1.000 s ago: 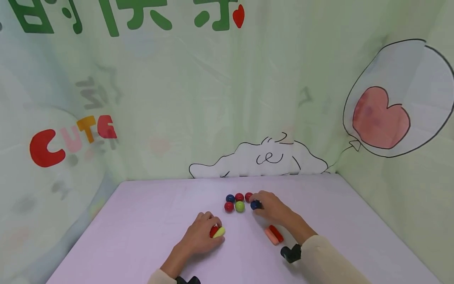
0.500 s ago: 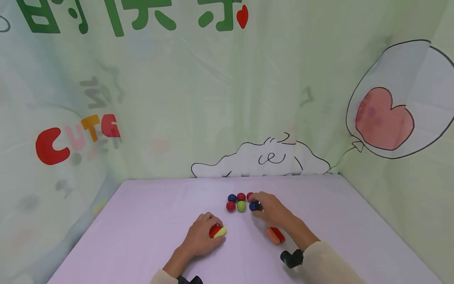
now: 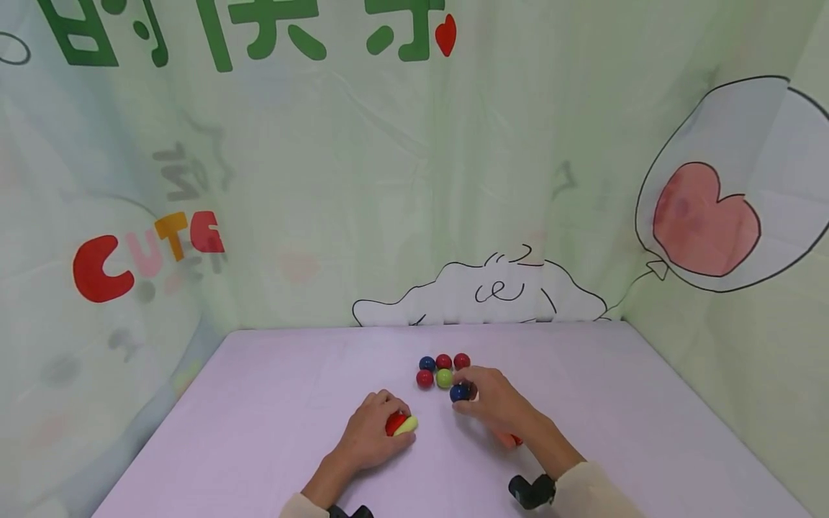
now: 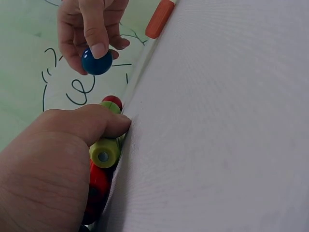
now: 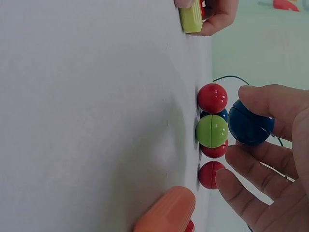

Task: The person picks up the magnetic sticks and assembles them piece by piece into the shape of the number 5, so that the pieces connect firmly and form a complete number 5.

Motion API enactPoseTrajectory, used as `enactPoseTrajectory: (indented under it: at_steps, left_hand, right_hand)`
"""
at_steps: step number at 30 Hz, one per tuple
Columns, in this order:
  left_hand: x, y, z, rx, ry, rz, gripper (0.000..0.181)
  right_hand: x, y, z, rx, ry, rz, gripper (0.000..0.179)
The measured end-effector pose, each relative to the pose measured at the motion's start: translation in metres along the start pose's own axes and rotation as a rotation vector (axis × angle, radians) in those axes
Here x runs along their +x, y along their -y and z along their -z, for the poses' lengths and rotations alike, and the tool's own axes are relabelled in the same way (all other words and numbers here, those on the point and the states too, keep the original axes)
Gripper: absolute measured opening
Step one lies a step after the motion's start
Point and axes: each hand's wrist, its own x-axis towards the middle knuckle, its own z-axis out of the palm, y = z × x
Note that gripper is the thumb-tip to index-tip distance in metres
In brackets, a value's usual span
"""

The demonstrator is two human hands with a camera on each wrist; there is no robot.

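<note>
We've got the right hand [image 3: 497,397] pinching a blue ball [image 3: 459,392], held up just right of the green ball [image 3: 444,378]. The left hand [image 3: 370,434], nearer us and left of the green ball, grips a lime stick [image 3: 406,425] and a red stick [image 3: 395,421]. An orange stick [image 5: 166,211] lies nearer us, rightward; three red balls [image 3: 424,379] and a second blue [image 3: 427,364] sit around the green ball.

Lilac tabletop [image 3: 278,403]: three red balls [image 3: 443,361], blue ball [image 3: 427,363], green ball [image 3: 444,378] clustered; orange piece [image 5: 169,210] beside red piece [image 5: 190,226].
</note>
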Motion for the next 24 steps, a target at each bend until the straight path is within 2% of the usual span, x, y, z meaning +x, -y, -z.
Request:
enactPoseTrajectory:
  at_steps: [7, 16, 24]
  left_hand:
    - [-0.001, 0.0, -0.001, -0.045, -0.024, 0.008, 0.029]
    - [-0.003, 0.0, 0.0, -0.079, -0.034, 0.006, 0.026]
    - [-0.002, -0.001, 0.001, -0.076, -0.035, 0.004, 0.027]
  right_hand:
    - [-0.01, -0.004, -0.001, 0.029, -0.041, 0.031, 0.033]
    - [-0.018, -0.012, -0.009, 0.051, -0.056, -0.077, 0.036]
    - [-0.022, -0.018, -0.013, -0.005, -0.108, -0.077, 0.035]
